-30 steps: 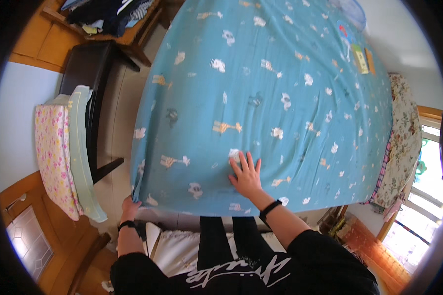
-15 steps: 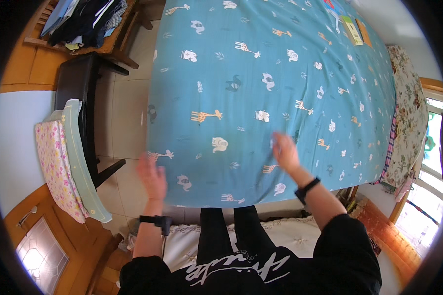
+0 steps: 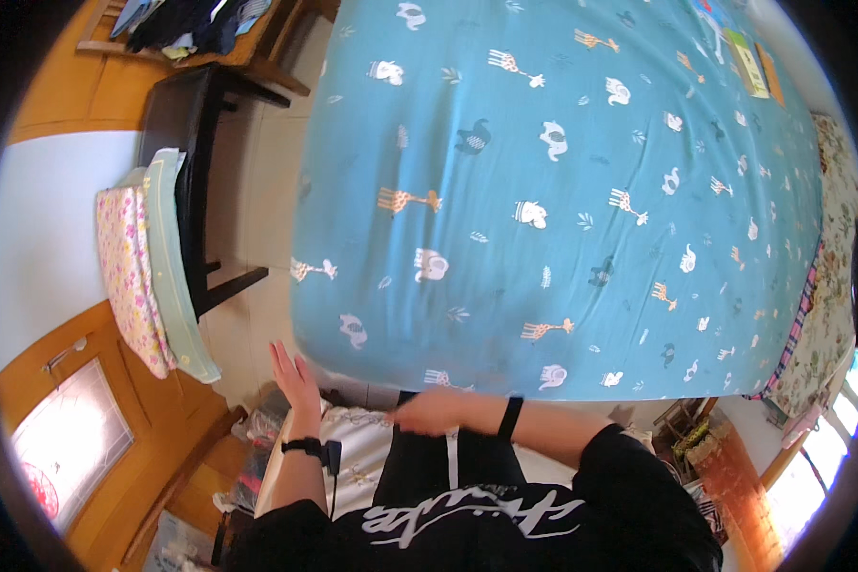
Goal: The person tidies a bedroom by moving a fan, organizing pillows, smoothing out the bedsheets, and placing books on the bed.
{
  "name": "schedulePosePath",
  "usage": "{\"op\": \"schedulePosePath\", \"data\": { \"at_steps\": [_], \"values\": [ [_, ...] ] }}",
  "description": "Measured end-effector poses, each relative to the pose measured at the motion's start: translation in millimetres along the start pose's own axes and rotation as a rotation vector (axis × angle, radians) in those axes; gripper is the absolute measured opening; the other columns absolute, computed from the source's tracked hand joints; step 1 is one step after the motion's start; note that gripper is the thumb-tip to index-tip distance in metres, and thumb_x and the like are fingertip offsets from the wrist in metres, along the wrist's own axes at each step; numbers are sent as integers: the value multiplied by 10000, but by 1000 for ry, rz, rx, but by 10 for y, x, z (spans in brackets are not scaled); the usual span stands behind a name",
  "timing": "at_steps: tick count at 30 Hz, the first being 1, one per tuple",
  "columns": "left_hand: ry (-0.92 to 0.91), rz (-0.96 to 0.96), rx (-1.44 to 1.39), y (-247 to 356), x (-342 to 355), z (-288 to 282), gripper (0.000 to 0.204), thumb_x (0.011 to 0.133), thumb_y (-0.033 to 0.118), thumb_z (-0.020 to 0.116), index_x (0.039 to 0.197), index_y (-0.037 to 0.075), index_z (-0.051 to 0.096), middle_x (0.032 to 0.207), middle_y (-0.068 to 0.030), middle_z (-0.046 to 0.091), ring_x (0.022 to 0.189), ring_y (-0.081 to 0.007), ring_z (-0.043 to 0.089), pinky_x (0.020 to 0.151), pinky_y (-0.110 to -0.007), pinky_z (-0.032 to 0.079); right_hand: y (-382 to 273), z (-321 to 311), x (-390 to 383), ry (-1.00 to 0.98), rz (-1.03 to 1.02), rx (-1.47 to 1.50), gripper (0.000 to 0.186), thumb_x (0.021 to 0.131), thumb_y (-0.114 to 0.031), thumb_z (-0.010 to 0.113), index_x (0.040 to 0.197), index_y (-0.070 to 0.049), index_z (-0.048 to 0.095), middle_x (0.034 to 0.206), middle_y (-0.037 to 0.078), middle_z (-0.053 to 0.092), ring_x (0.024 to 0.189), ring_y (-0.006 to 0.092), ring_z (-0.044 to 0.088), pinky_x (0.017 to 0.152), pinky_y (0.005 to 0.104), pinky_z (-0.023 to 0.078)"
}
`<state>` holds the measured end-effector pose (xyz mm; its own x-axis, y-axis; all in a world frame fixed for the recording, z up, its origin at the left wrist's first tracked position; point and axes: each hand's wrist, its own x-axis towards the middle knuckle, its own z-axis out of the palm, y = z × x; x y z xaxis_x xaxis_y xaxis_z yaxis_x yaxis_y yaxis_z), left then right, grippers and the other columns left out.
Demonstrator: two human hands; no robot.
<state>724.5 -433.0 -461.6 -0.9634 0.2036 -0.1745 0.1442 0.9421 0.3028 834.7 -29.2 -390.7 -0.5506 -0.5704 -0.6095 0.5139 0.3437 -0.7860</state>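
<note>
A teal fitted sheet printed with giraffes, elephants and leaves covers the bed, with soft creases running over it. My left hand is at the sheet's near left corner, fingers stretched upward and apart, holding nothing. Low in front of the near edge, my right hand points leftward across my body. Motion smears its fingers, so whether they grip anything is unclear. Each wrist wears a black band.
Left of the bed stands a black bench, with folded pink floral and green bedding beside it. Clothes lie on a wooden chair beyond. A floral cloth hangs at the right. Behind me is a white embroidered cover.
My right hand has swept from above the sheet toward the near edge and left. The left hand has dropped slightly toward the corner, and the view has shifted.
</note>
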Motion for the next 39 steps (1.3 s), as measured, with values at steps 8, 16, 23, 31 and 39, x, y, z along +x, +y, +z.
{"op": "schedulePosePath", "data": {
  "at_steps": [8,16,23,31,39],
  "values": [
    [143,191,-291,1775,1319,-423,516,1213,160,501,1711,28,480,1841,-246,350,1674,-415,392,1354,-495,329,856,-2313,-75,1480,-277,-787,686,1069,-268,714,1677,-28,506,1692,225,552,1569,429,520,1298,574,435],
    [105,216,-391,2236,1524,-339,509,1205,194,528,1695,55,510,1838,-226,363,1677,-425,383,1350,-529,348,-621,-863,1300,653,-345,-681,625,1109,-345,636,1634,-26,522,1664,204,569,1566,371,522,1322,604,381],
    [-157,714,-12,3345,2506,208,623,1113,366,723,1695,222,553,1847,-156,362,1699,-430,327,1348,-719,234,-445,9,1193,460,-497,-799,605,1096,-342,664,1648,-126,542,1689,147,551,1600,348,476,1317,661,344],
    [-106,457,239,1932,1543,532,792,996,421,817,1694,179,531,1854,-171,322,1710,-489,237,1292,-830,182,1043,-1420,-888,1257,303,-753,616,1067,-333,713,1653,-209,568,1740,89,504,1651,334,406,1332,721,269],
    [-390,-29,-6,398,-407,217,1159,994,357,832,1850,157,77,1789,-348,360,1580,-571,444,1254,-608,451,3155,2454,-3400,1293,1463,137,777,1082,-413,678,1758,-148,404,1833,154,368,1679,390,373,1329,673,330]
  ]
}}
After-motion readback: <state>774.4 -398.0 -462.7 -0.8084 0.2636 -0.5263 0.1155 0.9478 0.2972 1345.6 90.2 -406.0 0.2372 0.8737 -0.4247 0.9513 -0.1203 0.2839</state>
